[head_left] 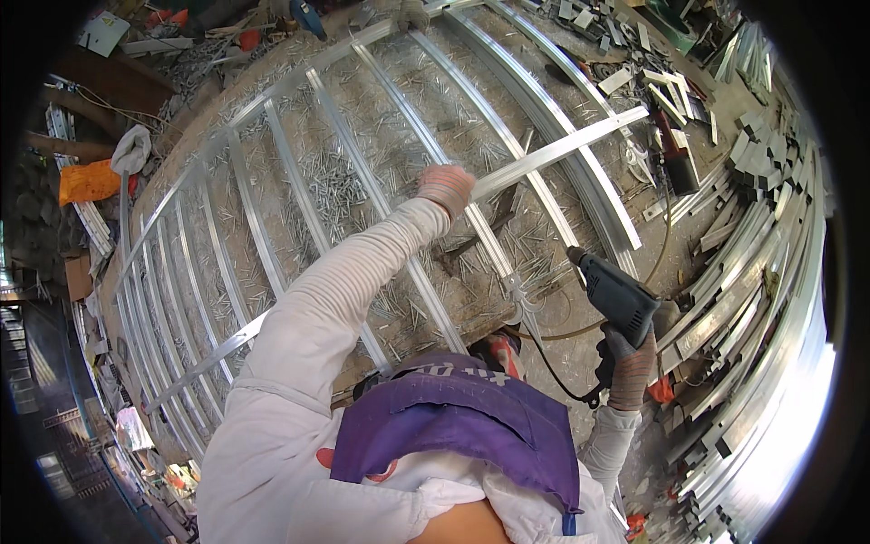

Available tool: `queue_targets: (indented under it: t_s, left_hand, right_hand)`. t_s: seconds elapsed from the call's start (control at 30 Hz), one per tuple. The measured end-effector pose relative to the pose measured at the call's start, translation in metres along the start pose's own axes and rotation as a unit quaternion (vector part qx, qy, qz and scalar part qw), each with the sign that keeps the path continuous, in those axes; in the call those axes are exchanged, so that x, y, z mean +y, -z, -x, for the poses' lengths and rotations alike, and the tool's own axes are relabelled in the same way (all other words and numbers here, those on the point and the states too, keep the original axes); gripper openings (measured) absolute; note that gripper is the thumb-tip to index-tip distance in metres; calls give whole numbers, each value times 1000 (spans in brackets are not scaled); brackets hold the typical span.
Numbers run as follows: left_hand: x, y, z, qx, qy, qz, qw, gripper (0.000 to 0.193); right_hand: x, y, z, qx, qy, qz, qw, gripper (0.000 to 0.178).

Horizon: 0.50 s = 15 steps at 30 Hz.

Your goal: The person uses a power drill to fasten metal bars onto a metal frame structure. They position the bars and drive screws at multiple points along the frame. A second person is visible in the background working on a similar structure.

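My left hand (446,189), in a striped work glove, is closed around a silvery metal bar (562,154) that runs crosswise over the long metal strips of a frame (376,195). To the right, my gloved right hand (632,367) grips the handle of a dark power drill (620,295). The drill's nose points up and left, near the end of one frame strip. My left sleeve hides part of the frame. A cord hangs below the drill.
Loose screws (340,186) lie scattered on the work surface among the strips. Stacked metal lengths (757,349) fill the right side. Metal offcuts (671,91) are at the upper right, and an orange cloth (91,182) is at the left.
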State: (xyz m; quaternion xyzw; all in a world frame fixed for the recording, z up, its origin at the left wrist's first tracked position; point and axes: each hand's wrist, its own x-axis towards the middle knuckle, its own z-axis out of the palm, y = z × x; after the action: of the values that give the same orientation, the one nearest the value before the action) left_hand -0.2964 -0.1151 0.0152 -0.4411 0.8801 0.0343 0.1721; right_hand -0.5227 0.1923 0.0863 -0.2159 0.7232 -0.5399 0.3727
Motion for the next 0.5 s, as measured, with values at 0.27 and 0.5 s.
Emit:
queue_targets:
  t_s: [0.27, 0.5]
  left_hand:
    - [-7, -13, 0, -3, 27, 57, 998, 27]
    - [-6, -18, 9, 26, 41, 124, 991, 22]
  right_hand:
    - [4, 0, 5, -11, -19, -5, 1000, 42]
    - [13, 4, 1, -19, -3, 3, 1000, 42]
